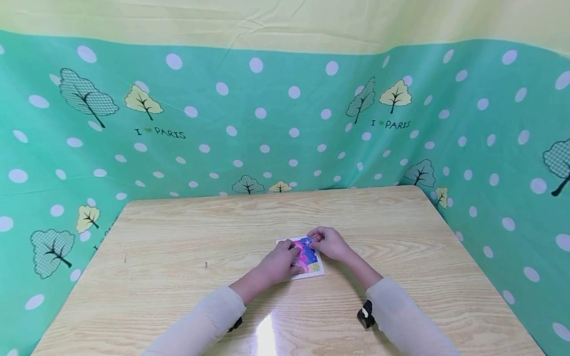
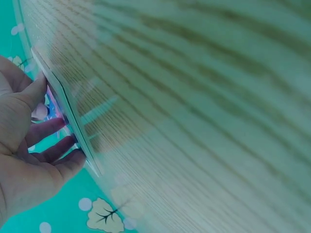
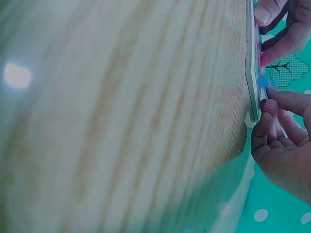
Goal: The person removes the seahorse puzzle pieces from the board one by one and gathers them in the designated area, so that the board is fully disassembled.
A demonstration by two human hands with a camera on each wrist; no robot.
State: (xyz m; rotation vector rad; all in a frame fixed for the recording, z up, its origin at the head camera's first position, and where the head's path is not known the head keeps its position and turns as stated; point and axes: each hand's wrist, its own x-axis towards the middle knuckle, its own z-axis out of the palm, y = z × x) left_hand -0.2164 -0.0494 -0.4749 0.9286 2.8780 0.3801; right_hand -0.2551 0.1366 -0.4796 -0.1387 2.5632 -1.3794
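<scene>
- Here, a picture board [image 1: 309,258] with a pale border lies on the table [image 1: 156,287], just below the centre of the head view and slightly to the right.
- Its face shows blue, a pink shape, a small star near the top and a yellow-green patch at the lower right.
- The left hand [image 1: 278,262] covers the board's left part, its grip loose, with fingers apart and fingertips resting on the face.
- The right hand [image 1: 329,244], at the board's upper-right corner, has a closed grip: thumb and bent fingers pinch at that corner. Whether a separate piece sits between them cannot be told.
- In the right wrist view, both hands meet the board along the upper right edge of the frame.
- Pale sleeves [image 1: 405,316] enter from the bottom of the head view, a black device [image 1: 366,315] showing beside the right one.
- Behind the table hangs green dotted cloth [image 1: 307,106] printed with trees, with a yellow band across the top.
</scene>
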